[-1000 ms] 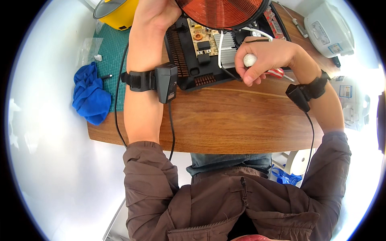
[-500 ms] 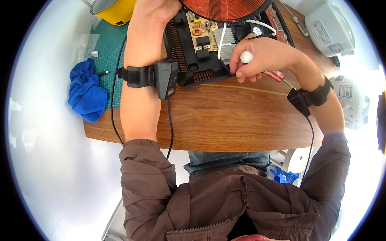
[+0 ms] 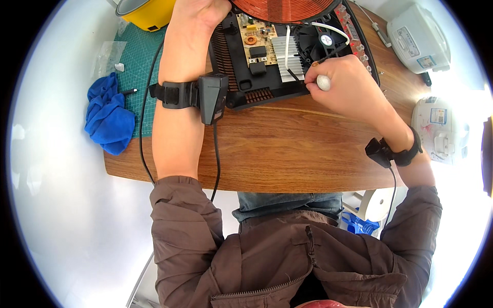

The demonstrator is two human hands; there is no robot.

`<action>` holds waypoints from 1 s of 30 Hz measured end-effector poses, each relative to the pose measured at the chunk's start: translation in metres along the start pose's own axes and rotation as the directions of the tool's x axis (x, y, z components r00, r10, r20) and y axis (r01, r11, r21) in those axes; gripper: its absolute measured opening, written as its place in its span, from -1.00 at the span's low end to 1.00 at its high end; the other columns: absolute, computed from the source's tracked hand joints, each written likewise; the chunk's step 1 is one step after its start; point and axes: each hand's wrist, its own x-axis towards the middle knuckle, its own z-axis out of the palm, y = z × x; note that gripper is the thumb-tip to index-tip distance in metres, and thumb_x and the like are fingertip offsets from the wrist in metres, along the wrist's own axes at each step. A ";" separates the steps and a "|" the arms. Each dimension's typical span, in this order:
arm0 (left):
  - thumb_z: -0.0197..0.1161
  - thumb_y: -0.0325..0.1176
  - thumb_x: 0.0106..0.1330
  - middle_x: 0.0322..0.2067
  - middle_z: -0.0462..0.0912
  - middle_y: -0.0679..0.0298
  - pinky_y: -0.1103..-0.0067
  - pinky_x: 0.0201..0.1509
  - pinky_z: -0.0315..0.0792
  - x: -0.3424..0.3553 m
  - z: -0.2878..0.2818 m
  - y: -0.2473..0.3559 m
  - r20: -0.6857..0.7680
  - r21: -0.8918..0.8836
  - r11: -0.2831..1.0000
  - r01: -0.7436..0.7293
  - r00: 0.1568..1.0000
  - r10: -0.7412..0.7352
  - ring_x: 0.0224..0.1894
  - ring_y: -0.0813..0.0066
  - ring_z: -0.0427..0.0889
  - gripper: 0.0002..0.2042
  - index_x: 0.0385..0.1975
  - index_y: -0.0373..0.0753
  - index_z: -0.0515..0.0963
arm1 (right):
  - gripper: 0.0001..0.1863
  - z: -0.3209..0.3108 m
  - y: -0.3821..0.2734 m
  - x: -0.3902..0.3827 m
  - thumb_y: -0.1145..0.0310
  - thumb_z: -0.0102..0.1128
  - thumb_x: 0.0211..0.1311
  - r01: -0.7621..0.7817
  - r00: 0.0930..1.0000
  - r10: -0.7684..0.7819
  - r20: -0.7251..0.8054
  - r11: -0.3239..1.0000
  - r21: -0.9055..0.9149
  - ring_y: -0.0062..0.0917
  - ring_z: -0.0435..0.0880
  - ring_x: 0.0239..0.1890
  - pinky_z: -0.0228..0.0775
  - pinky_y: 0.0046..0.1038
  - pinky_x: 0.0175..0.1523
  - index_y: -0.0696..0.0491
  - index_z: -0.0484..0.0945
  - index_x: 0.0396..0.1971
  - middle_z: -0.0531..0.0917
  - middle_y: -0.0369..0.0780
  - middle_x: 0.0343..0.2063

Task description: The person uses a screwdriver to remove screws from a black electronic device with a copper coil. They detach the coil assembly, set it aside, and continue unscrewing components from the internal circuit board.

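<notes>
In the head view we see the coil [image 3: 285, 9] at the top edge, with the left hand [image 3: 208, 11] by its left rim; that hand runs out of frame, so we cannot tell its grip. The right hand [image 3: 339, 79], well apart at upper right, is curled around a white-ended handle [image 3: 323, 82]. The white lead [image 3: 287, 49] runs near-vertically down from the coil, its black end just left of the right hand, the nearer one.
</notes>
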 end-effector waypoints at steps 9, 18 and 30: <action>-0.19 -0.09 0.69 0.17 0.64 0.14 0.34 0.36 0.45 0.000 -0.003 -0.003 -0.043 0.006 1.000 0.023 0.999 -0.022 0.18 0.28 0.61 -0.55 0.21 -0.31 0.49 | -0.93 -0.002 -0.004 -0.003 0.47 0.30 0.12 0.095 0.990 -0.096 -0.107 0.995 -0.022 -0.13 0.72 -0.38 0.58 -0.26 -0.23 0.11 0.70 -0.40 0.71 -0.06 -0.49; -0.01 -0.11 0.65 0.17 0.64 0.18 0.33 0.39 0.42 -0.003 -0.008 0.002 -0.154 0.022 0.997 -0.074 0.985 0.077 0.22 0.28 0.60 -0.62 0.19 -0.26 0.52 | -0.85 -0.055 0.033 -0.041 0.33 0.40 0.21 -0.310 0.877 0.363 -0.316 0.928 0.207 -0.62 0.60 -0.49 0.49 -0.51 -0.26 0.09 0.68 -0.35 0.65 -0.31 -0.58; -0.19 -0.14 0.70 0.30 0.51 0.18 0.39 0.53 0.29 -0.002 0.025 0.005 -0.464 0.210 0.977 -0.047 0.874 0.142 0.34 0.34 0.48 -0.58 0.29 -0.31 0.39 | -0.79 -0.065 0.184 -0.136 0.25 0.36 0.19 -0.613 0.781 0.573 -0.247 0.779 -0.131 -0.24 0.72 -0.30 0.54 -0.28 -0.11 0.08 0.76 -0.32 0.74 -0.05 -0.40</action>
